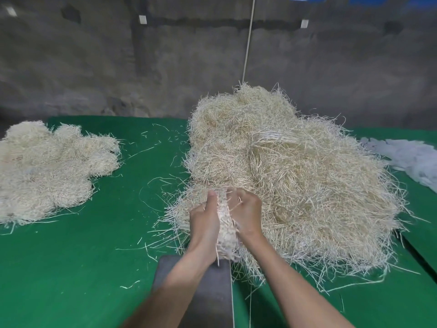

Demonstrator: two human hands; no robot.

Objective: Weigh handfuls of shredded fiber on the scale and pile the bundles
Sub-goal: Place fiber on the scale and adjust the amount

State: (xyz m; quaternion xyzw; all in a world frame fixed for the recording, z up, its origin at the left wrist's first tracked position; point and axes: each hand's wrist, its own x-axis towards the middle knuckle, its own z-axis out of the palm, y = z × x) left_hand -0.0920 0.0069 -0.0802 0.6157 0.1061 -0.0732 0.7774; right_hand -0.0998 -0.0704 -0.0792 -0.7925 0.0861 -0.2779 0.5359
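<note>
A big heap of pale shredded fiber (295,176) lies on the green table (71,268), centre and right. At its near edge my left hand (204,221) and my right hand (247,213) press a handful of fiber (225,230) between them, palms facing each other. The handful hangs just above a dark grey flat scale (208,294) at the table's near edge. A pile of fiber bundles (47,171) lies at the far left of the table.
A heap of whitish translucent sheets (406,159) lies at the right edge. A thin white cord (248,43) hangs down the grey concrete wall behind the heap. Loose strands are scattered over the green cloth between the two piles.
</note>
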